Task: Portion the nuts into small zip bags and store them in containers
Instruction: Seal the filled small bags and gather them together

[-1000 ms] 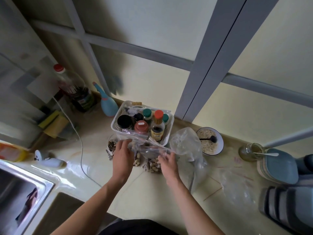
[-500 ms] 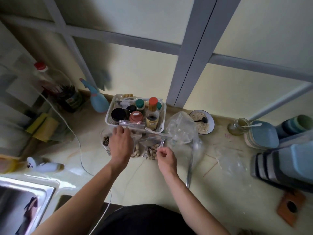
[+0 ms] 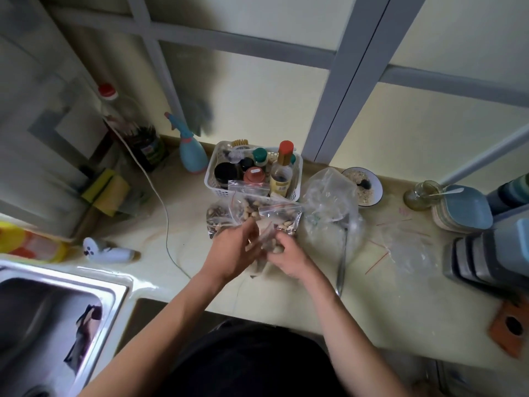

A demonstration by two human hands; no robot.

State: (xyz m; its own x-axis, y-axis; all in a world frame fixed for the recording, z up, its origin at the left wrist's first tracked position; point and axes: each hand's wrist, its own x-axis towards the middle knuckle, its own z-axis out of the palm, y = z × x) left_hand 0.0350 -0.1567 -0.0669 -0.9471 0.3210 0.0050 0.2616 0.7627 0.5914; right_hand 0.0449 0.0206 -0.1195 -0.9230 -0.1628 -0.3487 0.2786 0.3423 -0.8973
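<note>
A person is standing at a pale yellow kitchen surface [image 3: 286,287], looking down at both hands, which are working together just in front of a white plastic basket [image 3: 211,181] of sauce bottles and spice jars. The left hand [image 3: 232,253] and the right hand [image 3: 289,257] are meeting around a small zip bag [image 3: 282,217] holding pale nuts; the fingers of both are curling in on the bag's lower part, so each grip is clamped on the plastic, though blur is hiding exactly how the fingertips are lying. The bag's red-lined top edge is standing up toward the basket. Just behind it, a second filled zip bag [image 3: 246,203] is leaning against the basket, and a third bag of darker nuts [image 3: 219,220] is lying to its left. To the right, a large crumpled clear bag [image 3: 329,202] is sitting beside a bowl of oats [image 3: 363,186], and several unfilled zip bags [image 3: 406,245] are lying flat farther right. Stacked blue lidded containers [image 3: 462,210] are waiting at the far right edge. Judging from this, portioning is well under way, with about three bags filled; sealing this one, filling the spare bags and moving everything into the containers appear to be left.
</note>
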